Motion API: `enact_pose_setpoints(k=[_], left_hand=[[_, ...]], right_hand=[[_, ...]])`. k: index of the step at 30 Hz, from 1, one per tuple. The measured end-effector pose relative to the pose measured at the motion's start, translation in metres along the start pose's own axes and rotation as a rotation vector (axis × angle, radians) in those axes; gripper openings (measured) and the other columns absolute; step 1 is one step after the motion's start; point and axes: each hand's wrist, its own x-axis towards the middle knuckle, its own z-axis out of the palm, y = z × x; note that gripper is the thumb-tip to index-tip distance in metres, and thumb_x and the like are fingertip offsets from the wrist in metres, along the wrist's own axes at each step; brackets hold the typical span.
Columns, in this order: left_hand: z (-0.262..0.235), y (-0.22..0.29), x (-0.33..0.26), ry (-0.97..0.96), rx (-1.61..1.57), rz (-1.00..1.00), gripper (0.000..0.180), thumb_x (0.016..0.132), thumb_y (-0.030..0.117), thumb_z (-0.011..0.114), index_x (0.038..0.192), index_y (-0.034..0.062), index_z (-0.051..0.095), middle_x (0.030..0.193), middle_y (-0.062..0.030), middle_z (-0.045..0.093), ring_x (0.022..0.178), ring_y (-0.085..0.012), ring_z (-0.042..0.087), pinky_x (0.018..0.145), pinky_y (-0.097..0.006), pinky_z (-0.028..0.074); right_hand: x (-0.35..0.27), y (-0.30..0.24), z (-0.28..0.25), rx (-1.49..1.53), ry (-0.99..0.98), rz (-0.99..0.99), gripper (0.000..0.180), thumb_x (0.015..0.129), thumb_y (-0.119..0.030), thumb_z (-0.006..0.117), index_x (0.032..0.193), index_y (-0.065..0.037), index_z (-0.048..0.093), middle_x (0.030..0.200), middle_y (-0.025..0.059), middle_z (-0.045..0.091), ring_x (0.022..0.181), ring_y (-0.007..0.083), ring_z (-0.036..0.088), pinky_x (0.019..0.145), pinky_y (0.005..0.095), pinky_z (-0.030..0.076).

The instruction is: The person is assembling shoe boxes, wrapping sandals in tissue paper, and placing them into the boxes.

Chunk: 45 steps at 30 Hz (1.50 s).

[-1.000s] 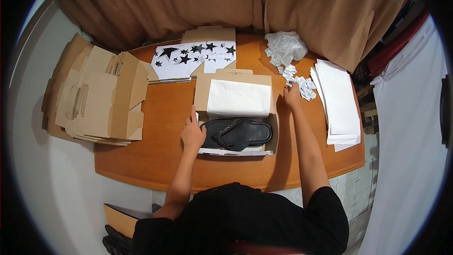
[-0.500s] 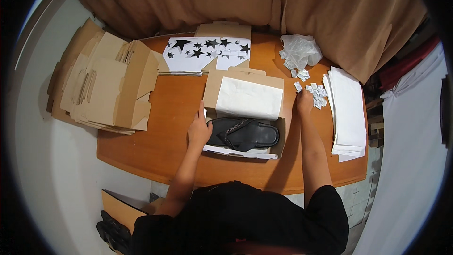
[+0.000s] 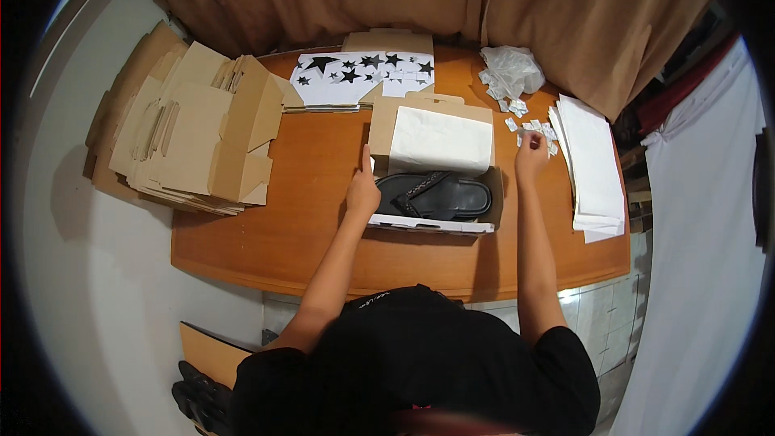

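Left hand point(image 3: 362, 190): resting flat, fingers spread, on the box point(image 3: 379, 141) wall at 9 o'clock, apparently steadying it.
Right hand point(image 3: 531, 155): reaching toward 2 o'clock, grip pinching at small packets point(image 3: 533, 126); hold unclear.
Sandal point(image 3: 436, 195): black, strapped, lying sideways inside the box, mid-desk point(image 3: 307, 218).
Tissue point(image 3: 440, 141): white sheet lining the open lid.
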Motion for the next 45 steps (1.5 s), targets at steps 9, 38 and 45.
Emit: enact_pose_setpoints(k=[9, 38, 45], left_hand=[[-0.013, -0.020, -0.009, -0.023, 0.018, 0.008, 0.088, 0.074, -0.008, 0.050, 0.143, 0.0192, 0.001, 0.094, -0.0257, 0.056, 0.084, -0.0386, 0.057, 0.073, -0.045, 0.046], [-0.094, -0.058, 0.007, -0.186, -0.466, 0.402, 0.011, 0.069, 0.009, 0.067, 0.080, 0.0078, 0.068, 0.083, -0.0023, 0.063, 0.085, -0.0202, 0.056, 0.078, -0.030, 0.042], [-0.109, -0.051, -0.048, -0.148, 0.147, 0.552, 0.020, 0.073, 0.004, 0.059, 0.085, 0.0160, 0.069, 0.105, 0.0007, 0.060, 0.102, -0.0216, 0.050, 0.092, -0.038, 0.029]], right_hand=[[-0.132, -0.040, -0.006, 0.039, -0.709, 0.051, 0.033, 0.075, -0.006, 0.063, 0.107, -0.001, 0.057, 0.084, 0.0156, 0.062, 0.073, 0.0240, 0.062, 0.061, 0.0308, 0.049], [-0.117, -0.073, -0.028, 0.172, -1.056, 0.053, 0.013, 0.072, 0.004, 0.061, 0.083, -0.003, 0.063, 0.077, 0.0013, 0.062, 0.070, 0.0095, 0.057, 0.065, 0.0237, 0.046], [-0.140, -0.114, -0.054, -0.504, -1.221, -0.321, 0.015, 0.077, -0.007, 0.057, 0.089, -0.005, 0.067, 0.089, 0.0160, 0.063, 0.084, 0.0326, 0.059, 0.077, 0.0366, 0.047]])
